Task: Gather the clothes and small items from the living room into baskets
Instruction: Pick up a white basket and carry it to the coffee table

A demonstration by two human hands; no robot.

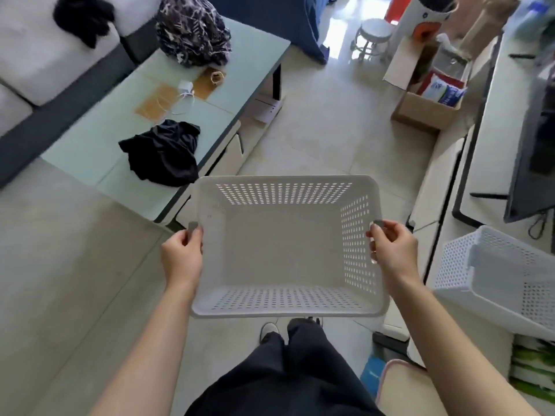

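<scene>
I hold an empty white perforated basket (282, 250) level in front of me, above the floor. My left hand (182, 256) grips its left handle and my right hand (390, 250) grips its right handle. On the pale green coffee table (90, 151) to the left lie a crumpled black garment (166, 153), a dark patterned garment (192, 31), a white charger with cable (185, 88) and a small ring-shaped item (216, 76). Another black garment (84, 16) lies on the grey sofa (36, 55).
A second white perforated basket (498, 274) stands at the right on a low unit. A cardboard box (426, 103) with packets, a white stool (374, 37) and a TV on its stand (534, 139) line the right side. Tiled floor runs ahead between table and unit.
</scene>
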